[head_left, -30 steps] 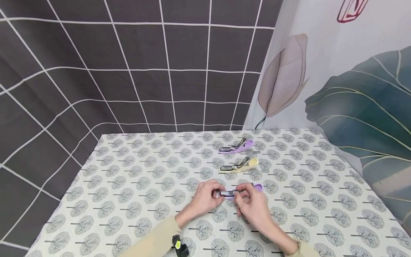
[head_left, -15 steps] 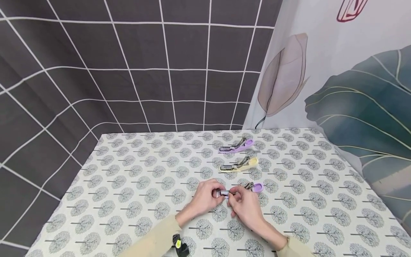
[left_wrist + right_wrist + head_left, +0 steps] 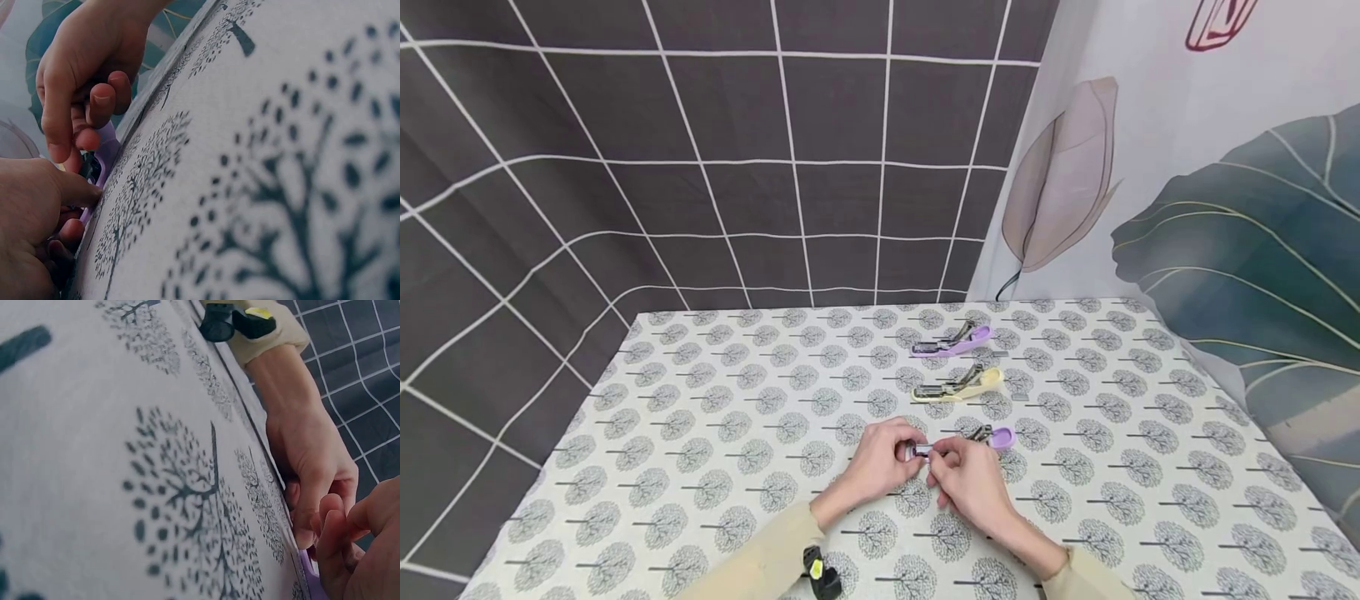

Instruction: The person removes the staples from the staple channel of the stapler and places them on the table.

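An opened purple stapler (image 3: 1002, 438) lies nearest the person, its metal lever (image 3: 981, 433) raised. My left hand (image 3: 883, 457) holds its left end between thumb and fingers. My right hand (image 3: 967, 477) pinches at the metal channel beside the left fingertips. Whatever lies between the right fingertips is hidden. In the left wrist view, the right hand (image 3: 90, 69) reaches down over the purple stapler (image 3: 107, 149), close to the left hand (image 3: 31, 219). The right wrist view shows the fingertips of the left hand (image 3: 312, 469) and right hand (image 3: 369, 556) meeting above a purple edge.
Farther back lie an opened yellow stapler (image 3: 970, 387) and another opened purple stapler (image 3: 962, 342). Small grey strips, one (image 3: 1020, 397) by the yellow stapler and another (image 3: 1000, 355) by the far one, lie on the tree-print tablecloth (image 3: 715, 467). A dark checked curtain (image 3: 737, 192) hangs behind.
My right hand has slid left along the purple stapler toward the left hand, uncovering its raised lever and right end. The left hand stays in place.
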Available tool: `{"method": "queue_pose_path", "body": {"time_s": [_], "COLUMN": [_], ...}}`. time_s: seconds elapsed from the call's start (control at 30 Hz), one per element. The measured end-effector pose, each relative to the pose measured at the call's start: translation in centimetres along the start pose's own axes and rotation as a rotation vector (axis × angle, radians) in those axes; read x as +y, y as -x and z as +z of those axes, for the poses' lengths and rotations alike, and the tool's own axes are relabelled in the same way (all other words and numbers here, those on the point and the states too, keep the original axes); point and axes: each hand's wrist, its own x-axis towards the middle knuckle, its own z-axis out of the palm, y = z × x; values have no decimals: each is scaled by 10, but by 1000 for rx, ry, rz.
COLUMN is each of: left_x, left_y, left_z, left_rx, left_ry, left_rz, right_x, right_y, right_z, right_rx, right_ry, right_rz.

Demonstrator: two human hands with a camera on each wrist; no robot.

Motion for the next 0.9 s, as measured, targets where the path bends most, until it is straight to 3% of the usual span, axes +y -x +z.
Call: {"method": "queue_pose_path", "body": {"time_s": [0.4,0.6,0.9], "left_x": [0,1,0], "left_y": [1,0,0], "left_z": [0,-1,0], "left_rx": [2,5,8], "left_ry": [-2,-2,10], "left_rz": [0,-3,5], "right_x": [-2,1,4], "right_y": [4,2,-1], "right_z": [0,4,8], "right_rx": [-8,27,56], "right_ry": [-180,-149,-12], "right_rz": [115,97,14]}}
